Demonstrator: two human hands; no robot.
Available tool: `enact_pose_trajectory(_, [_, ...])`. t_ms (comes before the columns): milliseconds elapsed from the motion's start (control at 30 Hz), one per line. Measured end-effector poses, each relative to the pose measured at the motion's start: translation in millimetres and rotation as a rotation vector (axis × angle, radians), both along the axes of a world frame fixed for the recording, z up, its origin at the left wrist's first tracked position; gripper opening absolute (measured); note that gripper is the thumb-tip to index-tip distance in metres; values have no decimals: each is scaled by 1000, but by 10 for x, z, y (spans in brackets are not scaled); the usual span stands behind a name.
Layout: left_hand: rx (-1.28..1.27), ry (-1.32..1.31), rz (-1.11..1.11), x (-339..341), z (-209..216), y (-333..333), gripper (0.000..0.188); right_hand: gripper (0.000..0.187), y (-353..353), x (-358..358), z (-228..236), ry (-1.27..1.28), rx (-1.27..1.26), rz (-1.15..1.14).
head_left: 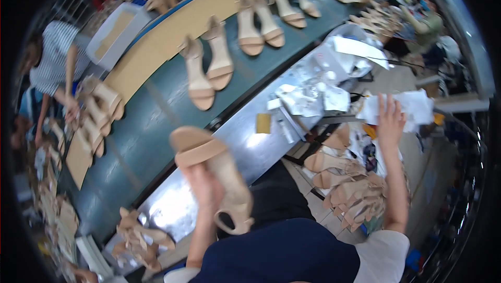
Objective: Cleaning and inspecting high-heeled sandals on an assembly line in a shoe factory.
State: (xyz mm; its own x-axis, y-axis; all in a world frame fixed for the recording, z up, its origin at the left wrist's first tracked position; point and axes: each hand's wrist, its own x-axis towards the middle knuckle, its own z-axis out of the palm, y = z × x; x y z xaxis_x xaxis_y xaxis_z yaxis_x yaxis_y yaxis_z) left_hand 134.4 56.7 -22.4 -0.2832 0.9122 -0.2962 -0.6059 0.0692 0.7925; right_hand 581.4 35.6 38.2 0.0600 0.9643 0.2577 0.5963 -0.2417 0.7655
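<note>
A beige open-toe sandal (pixel 216 165) with a broad toe band and an ankle strap is in my left hand (pixel 204 188). My fingers are closed around it from beneath, near the toe band, and the sandal hides part of them. Out to the right, my right hand (pixel 390 126) reaches with its fingers stretched out and apart against a crumpled white cloth or paper (pixel 420 108). Below that arm lies a pile of beige sandals (pixel 357 199). In front of me, pairs of similar sandals (pixel 201 77) stand on a green conveyor belt (pixel 151 131).
A metal ledge (pixel 242 134) runs along the belt, bearing a yellow block (pixel 263 123) and crumpled white scraps (pixel 313 98). More sandals (pixel 138 238) lie at its lower left end. Across the belt, a person in a striped shirt (pixel 60 45) handles sandals beside a white bin (pixel 117 35).
</note>
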Motion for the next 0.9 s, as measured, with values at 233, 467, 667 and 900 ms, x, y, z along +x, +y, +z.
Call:
enact_pose_trajectory(233, [97,-89,-119,289,-87,-86,33,14,-134,420,-109,190,-398,79])
enact_pose_trajectory(467, [158,-68,54,235,85,-232,30,25,32,-1409,184,972,-461,778])
enact_pose_trajectory(667, [234,229,-199,-9,67,-83,44,57,-212,-2861,-443,2783,-603,-23])
enact_pose_trajectory(900, [-689,139,76,-690,-1291,-855,47,33,182,-2855,-1348,2749,-768,-564])
